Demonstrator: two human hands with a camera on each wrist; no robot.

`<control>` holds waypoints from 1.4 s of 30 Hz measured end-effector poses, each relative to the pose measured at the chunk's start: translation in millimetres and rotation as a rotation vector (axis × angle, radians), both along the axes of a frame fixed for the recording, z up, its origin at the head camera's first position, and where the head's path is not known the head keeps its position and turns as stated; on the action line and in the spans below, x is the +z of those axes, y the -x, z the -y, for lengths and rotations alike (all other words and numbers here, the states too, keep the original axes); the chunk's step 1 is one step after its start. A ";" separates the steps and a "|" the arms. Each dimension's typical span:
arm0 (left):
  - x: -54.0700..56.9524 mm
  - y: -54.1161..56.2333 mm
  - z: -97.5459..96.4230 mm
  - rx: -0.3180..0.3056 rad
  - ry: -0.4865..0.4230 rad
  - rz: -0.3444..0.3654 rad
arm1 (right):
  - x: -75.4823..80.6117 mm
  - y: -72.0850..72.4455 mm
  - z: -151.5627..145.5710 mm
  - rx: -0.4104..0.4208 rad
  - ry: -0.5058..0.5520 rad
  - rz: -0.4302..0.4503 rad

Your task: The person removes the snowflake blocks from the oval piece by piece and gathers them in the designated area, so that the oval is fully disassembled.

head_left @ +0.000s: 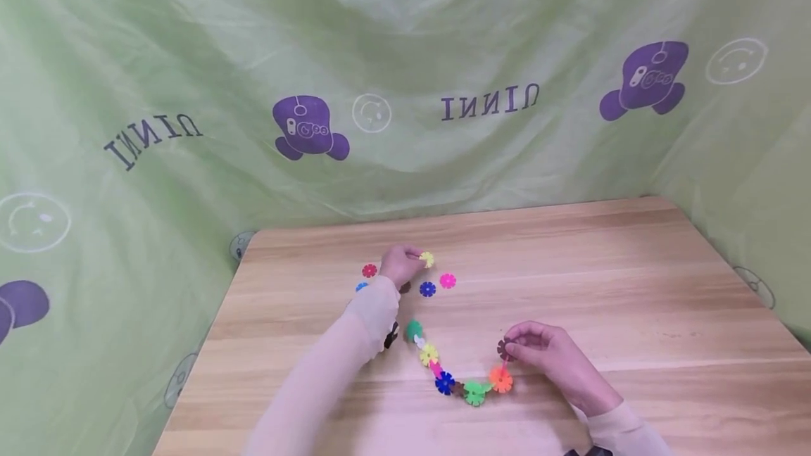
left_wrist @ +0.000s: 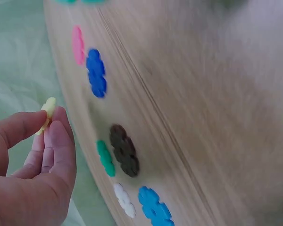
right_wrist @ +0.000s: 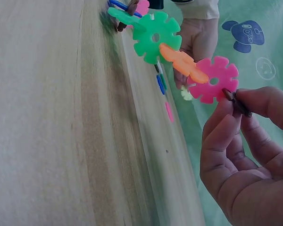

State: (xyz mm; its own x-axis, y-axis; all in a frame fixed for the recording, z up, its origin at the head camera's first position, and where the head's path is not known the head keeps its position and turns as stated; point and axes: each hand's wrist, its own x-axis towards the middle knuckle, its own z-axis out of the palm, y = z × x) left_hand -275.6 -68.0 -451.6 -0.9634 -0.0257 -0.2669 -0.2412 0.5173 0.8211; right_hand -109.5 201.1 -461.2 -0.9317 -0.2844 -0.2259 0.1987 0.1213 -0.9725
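Note:
Between thumb and fingertips my left hand point(head_left: 400, 264) pinches a yellow notched flower disc point(left_wrist: 49, 109), held above the loose discs at the back. My right hand point(head_left: 557, 357) pinches a brown disc point(right_wrist: 236, 102) at the end of a chain of interlocked flower discs. In the right wrist view that brown disc is slotted into a pink disc point(right_wrist: 213, 81), followed by an orange disc point(right_wrist: 184, 63) and a green disc point(right_wrist: 156, 37). From the right hand the chain curves down past a dark blue disc point(head_left: 445, 383) and up to a teal-green disc point(head_left: 415, 330).
Loose discs lie around the left hand: red point(head_left: 369, 270), dark blue point(head_left: 427, 289), pink point(head_left: 448, 281), light blue point(left_wrist: 155, 207), brown point(left_wrist: 124, 150), green point(left_wrist: 105, 158) and white point(left_wrist: 125, 200). A green printed curtain point(head_left: 405, 174) hangs behind the wooden table point(head_left: 570, 259).

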 end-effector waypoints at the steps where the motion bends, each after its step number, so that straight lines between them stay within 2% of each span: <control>1: -2.8 2.0 1.3 0.001 0.017 -0.004 | -0.2 -0.6 0.4 0.004 0.005 0.001; 5: -10.4 7.4 5.2 0.014 0.053 0.009 | -0.7 -2.3 2.8 0.020 0.019 0.003; 8: -9.8 8.3 7.8 0.023 0.070 0.002 | -0.5 -2.0 4.2 0.035 0.021 -0.008; 14: 4.7 7.5 12.4 0.014 0.114 -0.073 | 6.3 3.7 4.3 0.044 0.007 -0.019; 16: 9.6 6.8 13.5 0.006 0.112 -0.096 | 9.7 6.9 4.5 0.035 -0.005 -0.022; 18: 15.4 2.6 12.9 -0.023 0.069 -0.098 | 12.8 10.5 4.8 0.018 -0.022 -0.023; 21: 25.7 -12.2 5.7 -0.139 -0.046 -0.052 | 16.4 15.6 4.8 -0.005 -0.046 -0.036; 23: 32.9 -26.9 -3.6 -0.262 -0.085 -0.011 | 17.7 17.8 4.5 -0.024 -0.051 -0.039; 26: 39.1 -50.7 -22.0 -0.466 -0.058 0.016 | 18.2 17.8 3.8 -0.039 -0.053 -0.048; 29: 36.7 -74.5 -39.1 -0.598 -0.016 0.021 | 15.0 12.8 3.7 -0.044 -0.042 -0.035; 31: 31.2 -89.2 -47.5 -0.632 -0.013 0.051 | 11.2 7.5 4.0 -0.042 -0.035 -0.027; 34: 20.4 -108.0 -55.5 -0.632 -0.032 0.085 | 4.6 -1.0 5.1 -0.061 -0.039 -0.008; 36: 14.5 -116.3 -59.0 -0.631 -0.051 0.083 | 1.3 -5.1 5.9 -0.084 -0.044 0.002; 39: 11.7 -119.9 -62.3 -0.623 -0.070 0.073 | 0.3 -6.3 6.7 -0.111 -0.054 0.003; 42: 16.9 -113.4 -64.6 -0.612 -0.073 0.063 | 5.3 -1.3 5.6 -0.121 -0.048 -0.019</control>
